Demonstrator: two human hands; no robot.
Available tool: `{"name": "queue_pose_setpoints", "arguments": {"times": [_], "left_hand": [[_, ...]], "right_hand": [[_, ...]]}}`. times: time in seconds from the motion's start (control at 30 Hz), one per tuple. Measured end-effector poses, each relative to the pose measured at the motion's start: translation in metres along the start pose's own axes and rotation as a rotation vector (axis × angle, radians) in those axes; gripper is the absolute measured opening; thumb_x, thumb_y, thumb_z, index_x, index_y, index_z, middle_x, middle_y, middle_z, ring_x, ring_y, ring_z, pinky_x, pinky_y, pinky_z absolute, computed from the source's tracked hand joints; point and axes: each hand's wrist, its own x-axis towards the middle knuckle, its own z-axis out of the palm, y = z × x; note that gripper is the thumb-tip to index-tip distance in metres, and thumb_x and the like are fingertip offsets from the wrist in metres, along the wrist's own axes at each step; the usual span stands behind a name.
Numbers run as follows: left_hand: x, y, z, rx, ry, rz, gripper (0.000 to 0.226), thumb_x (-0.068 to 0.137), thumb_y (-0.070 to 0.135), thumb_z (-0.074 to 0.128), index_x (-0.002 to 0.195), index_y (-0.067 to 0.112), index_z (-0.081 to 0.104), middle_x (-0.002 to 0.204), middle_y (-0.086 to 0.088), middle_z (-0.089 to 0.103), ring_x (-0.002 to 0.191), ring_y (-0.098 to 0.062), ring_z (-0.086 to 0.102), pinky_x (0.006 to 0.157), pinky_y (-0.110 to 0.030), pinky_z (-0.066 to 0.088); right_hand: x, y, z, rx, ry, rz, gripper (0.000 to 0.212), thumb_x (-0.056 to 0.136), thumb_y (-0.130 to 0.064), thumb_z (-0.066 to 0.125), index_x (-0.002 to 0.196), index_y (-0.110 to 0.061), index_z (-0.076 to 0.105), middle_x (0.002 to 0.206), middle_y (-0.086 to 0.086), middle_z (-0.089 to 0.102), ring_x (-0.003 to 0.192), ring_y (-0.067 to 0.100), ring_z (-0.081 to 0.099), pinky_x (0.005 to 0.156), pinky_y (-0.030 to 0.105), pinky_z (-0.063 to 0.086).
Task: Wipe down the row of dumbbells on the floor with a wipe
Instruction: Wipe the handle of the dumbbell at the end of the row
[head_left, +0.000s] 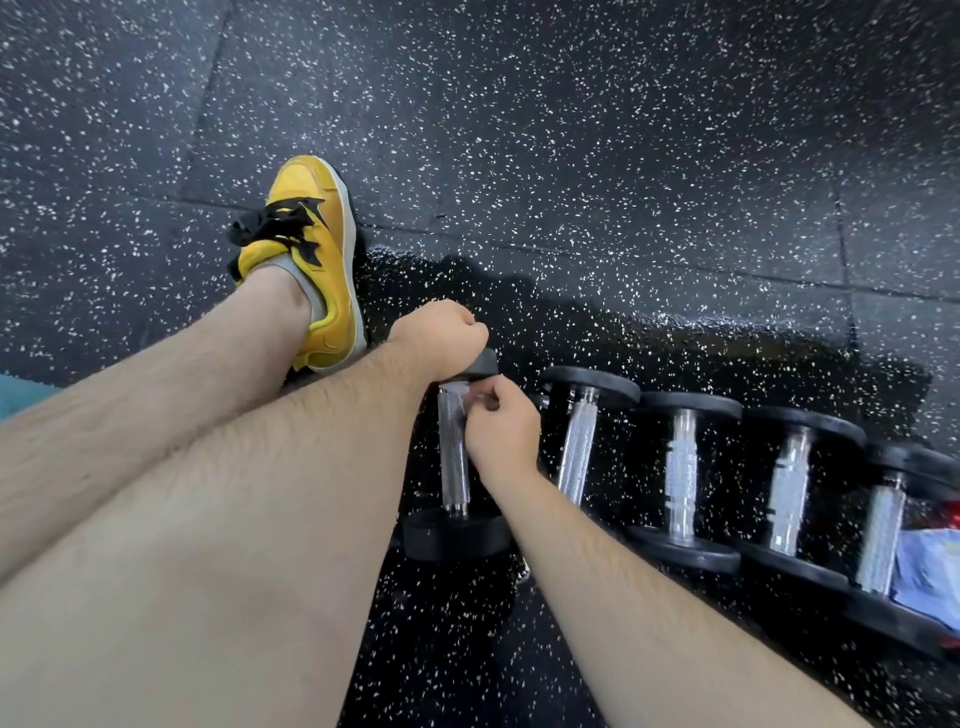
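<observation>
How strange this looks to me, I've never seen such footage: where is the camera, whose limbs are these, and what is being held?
There is no machine here. A person wears a camera on the head, looking down, so you see their own bare leg and yellow shoe. On the speckled floor lies a row of dumbbells; five show. The left hand grips the far end of the leftmost dumbbell. The right hand pinches a wipe against its metal handle.
</observation>
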Motion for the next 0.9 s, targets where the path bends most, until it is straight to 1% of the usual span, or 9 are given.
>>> {"name": "queue_pose_setpoints", "arguments": {"times": [0.1, 0.2, 0.3, 0.4, 0.5, 0.6, 0.7, 0.77, 0.9], "left_hand": [[0.001, 0.0, 0.0, 0.002, -0.002, 0.001, 0.031, 0.092, 0.032, 0.044, 0.066, 0.018, 0.053, 0.068, 0.003, 0.058, 0.069, -0.019, 0.054, 0.064, -0.031, 0.038], [0.0, 0.001, 0.001, 0.002, 0.005, 0.013, 0.031, 0.091, 0.031, 0.044, 0.064, 0.017, 0.052, 0.065, 0.003, 0.056, 0.067, -0.019, 0.053, 0.063, -0.031, 0.037], [-0.001, 0.002, 0.0, -0.001, 0.019, 0.024, 0.032, 0.09, 0.031, 0.044, 0.061, 0.018, 0.05, 0.063, 0.004, 0.053, 0.064, -0.018, 0.05, 0.062, -0.031, 0.035], [-0.003, 0.002, -0.002, 0.0, 0.009, 0.021, 0.031, 0.09, 0.033, 0.044, 0.064, 0.017, 0.053, 0.065, 0.004, 0.056, 0.065, -0.018, 0.053, 0.061, -0.031, 0.035], [-0.003, 0.003, -0.001, 0.005, 0.003, 0.023, 0.031, 0.09, 0.034, 0.044, 0.065, 0.018, 0.053, 0.064, 0.004, 0.056, 0.065, -0.018, 0.054, 0.061, -0.031, 0.036], [-0.004, 0.004, -0.004, -0.005, -0.002, 0.025, 0.032, 0.09, 0.032, 0.044, 0.061, 0.019, 0.049, 0.062, 0.005, 0.052, 0.062, -0.017, 0.049, 0.059, -0.031, 0.033], [-0.003, 0.002, -0.002, -0.009, -0.004, 0.021, 0.031, 0.09, 0.032, 0.044, 0.062, 0.019, 0.048, 0.062, 0.004, 0.051, 0.063, -0.018, 0.049, 0.059, -0.031, 0.034], [-0.003, 0.003, -0.001, -0.006, 0.003, 0.018, 0.031, 0.09, 0.032, 0.044, 0.062, 0.019, 0.049, 0.063, 0.004, 0.052, 0.063, -0.018, 0.05, 0.061, -0.031, 0.035], [-0.003, 0.003, -0.001, -0.01, -0.001, 0.02, 0.033, 0.091, 0.035, 0.045, 0.064, 0.019, 0.053, 0.065, 0.003, 0.056, 0.066, -0.018, 0.054, 0.062, -0.031, 0.037]], "right_hand": [[-0.013, 0.007, -0.008, -0.049, -0.076, -0.039, 0.019, 0.095, -0.01, 0.058, 0.091, -0.023, 0.07, 0.088, -0.01, 0.068, 0.08, 0.005, 0.06, 0.071, 0.02, 0.047], [-0.015, 0.012, -0.006, -0.264, -0.071, -0.327, 0.02, 0.094, -0.005, 0.056, 0.097, -0.01, 0.075, 0.095, -0.001, 0.067, 0.091, 0.016, 0.06, 0.082, 0.029, 0.05], [-0.005, 0.007, 0.009, -0.501, 0.004, -0.642, 0.013, 0.079, 0.007, 0.069, 0.084, -0.005, 0.073, 0.083, 0.007, 0.061, 0.079, 0.028, 0.053, 0.068, 0.032, 0.046], [-0.007, 0.012, 0.009, -0.663, -0.075, -0.834, 0.029, 0.065, 0.013, 0.07, 0.086, -0.007, 0.073, 0.085, 0.005, 0.062, 0.08, 0.028, 0.053, 0.062, 0.03, 0.047], [-0.012, 0.014, -0.002, -0.932, -0.239, -1.066, 0.03, 0.072, 0.002, 0.046, 0.079, -0.007, 0.074, 0.083, 0.005, 0.066, 0.085, 0.03, 0.057, 0.078, 0.027, 0.046], [0.003, 0.001, 0.012, -1.215, -0.369, -1.013, 0.058, 0.078, 0.001, 0.017, 0.102, 0.0, 0.07, 0.101, 0.014, 0.066, 0.111, 0.038, 0.052, 0.097, 0.041, 0.046], [-0.009, 0.005, 0.019, -1.33, -0.448, -1.057, 0.049, 0.079, 0.003, 0.028, 0.097, -0.006, 0.073, 0.088, 0.007, 0.065, 0.1, 0.032, 0.054, 0.104, 0.046, 0.04], [-0.018, 0.004, 0.011, -1.41, -0.414, -1.143, 0.038, 0.075, 0.004, 0.04, 0.077, -0.014, 0.073, 0.066, -0.001, 0.053, 0.078, 0.026, 0.053, 0.096, 0.044, 0.047], [-0.009, 0.0, 0.003, -0.982, -0.21, -1.038, 0.016, 0.056, 0.005, 0.06, 0.055, -0.01, 0.066, 0.058, 0.002, 0.054, 0.073, 0.031, 0.058, 0.05, 0.029, 0.047]]}}
